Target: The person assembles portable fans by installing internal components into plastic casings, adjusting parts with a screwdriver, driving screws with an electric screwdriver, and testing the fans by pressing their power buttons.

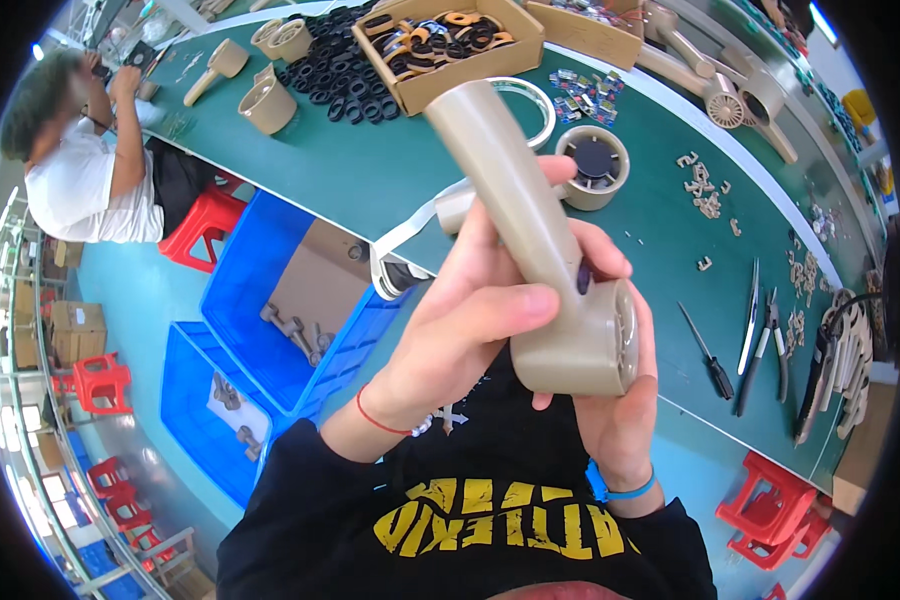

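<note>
Both hands hold up a beige plastic hair-dryer-shaped body (560, 340), its long tube handle tilted up and to the left. My left hand (460, 320) wraps the handle, thumb lying across it near a small dark button. Around the round head, partly from behind, closes my right hand (620, 420); some of its fingers are hidden. A ribbed opening shows on the head's right side. Just beyond them on the green table (660, 280) stands a similar round housing (598, 185) with a black centre. A white tape roll (540, 100) lies behind the handle.
A screwdriver (708, 350), tweezers (749, 320) and pliers (765, 350) lie on the right. Small beige pieces (705, 190) lie beyond. A cardboard box (450, 50) of rings stands at the back. Blue bins (280, 290) sit left, below table height. A seated person (90, 180) works at far left.
</note>
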Available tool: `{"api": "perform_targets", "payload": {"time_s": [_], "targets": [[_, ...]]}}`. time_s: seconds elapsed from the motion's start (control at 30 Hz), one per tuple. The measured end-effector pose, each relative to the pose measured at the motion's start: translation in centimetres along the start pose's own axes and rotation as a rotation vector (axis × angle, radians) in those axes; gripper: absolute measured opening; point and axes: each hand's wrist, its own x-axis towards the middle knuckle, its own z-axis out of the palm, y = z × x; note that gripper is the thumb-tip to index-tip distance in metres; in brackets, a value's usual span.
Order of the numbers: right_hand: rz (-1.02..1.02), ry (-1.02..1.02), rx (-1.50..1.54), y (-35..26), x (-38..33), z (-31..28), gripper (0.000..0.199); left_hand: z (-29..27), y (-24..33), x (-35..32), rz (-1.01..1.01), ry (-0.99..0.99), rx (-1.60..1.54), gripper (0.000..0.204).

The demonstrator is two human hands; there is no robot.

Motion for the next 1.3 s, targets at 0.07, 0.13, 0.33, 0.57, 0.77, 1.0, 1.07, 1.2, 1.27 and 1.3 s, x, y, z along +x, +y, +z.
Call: {"api": "perform_targets", "payload": {"time_s": [0.07, 0.13, 0.33, 0.57, 0.77, 1.0, 1.07, 1.2, 1.27, 1.3], "targets": [[0.003, 0.035, 0.002, 0.2, 0.0, 0.1, 0.108, 0.0, -0.5, -0.1, 0.023, 0.021, -0.044, 0.073], [-0.014, 0.051, -0.004, 1.2, -0.3, 0.5, 0.103, 0.5, 0.1, -0.9, 0.061, 0.052, -0.119, 0.071], [-0.159, -0.056, 0.19, 3.9, -1.6, -3.1, 0.068, 0.6, -1.7, -0.9, 0.142, 0.04, -0.262, 0.068], [-0.178, -0.035, -0.088, 3.5, 0.4, -2.2, 0.075, -3.7, -0.8, -5.8, 0.223, 0.071, 0.064, 0.053], [-0.287, -0.306, -0.527, 3.2, 3.8, 4.5, 0.088, -8.2, 3.3, -14.5, 0.067, 0.388, -0.184, 0.048], [-0.295, -0.385, -0.591, 4.0, 5.6, 4.9, 0.053, -18.5, 13.2, -13.3, 0.781, 0.652, -0.419, 0.037], [-0.343, -0.361, -0.602, 3.8, 5.7, 5.2, 0.033, -23.1, 16.7, -11.7, 0.739, 0.684, -0.296, 0.039], [-0.49, -0.277, -0.824, 3.4, 6.0, 4.5, 0.015, -29.2, 21.9, -8.1, 0.548, 0.805, -0.109, 0.029], [-0.464, -0.282, -0.733, 3.6, 6.2, 3.9, 0.015, -30.8, 22.8, -5.7, 0.495, 0.838, -0.139, 0.03], [-0.449, -0.265, -0.731, 3.4, 6.2, 4.0, 0.014, -31.5, 22.8, -4.8, 0.484, 0.803, -0.109, 0.032]]}}
